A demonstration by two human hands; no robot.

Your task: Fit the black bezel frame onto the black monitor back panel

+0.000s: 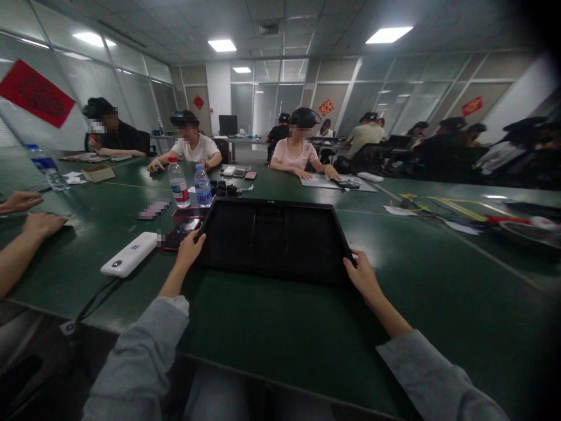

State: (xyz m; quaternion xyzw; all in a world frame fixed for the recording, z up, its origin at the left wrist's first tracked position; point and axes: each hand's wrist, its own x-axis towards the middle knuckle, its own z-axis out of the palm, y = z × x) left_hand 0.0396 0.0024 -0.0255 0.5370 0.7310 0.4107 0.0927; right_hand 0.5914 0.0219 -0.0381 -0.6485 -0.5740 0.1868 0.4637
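Observation:
A black monitor casing [269, 245], rectangular with a raised rim and a recessed dark middle, is tilted toward me over the green table [263, 327]. A small pale logo marks its far edge. My left hand [190, 248] grips its left rim, fingers closed and partly hidden behind it. On the opposite side my right hand [363, 272] is closed on the right rim, thumb on the near face. Close to my left hand lies a dark phone [180, 235] on a reddish case or box. Whether the casing's lower edge rests on the table, I cannot tell.
Left of me lie a white power bank [131, 254] with a black cable and another person's hands [41, 225]. Two bottles, one red-capped [178, 184] and one blue-capped [202, 187], stand behind the casing. Yellow cables [438, 204] lie right. People sit across the table.

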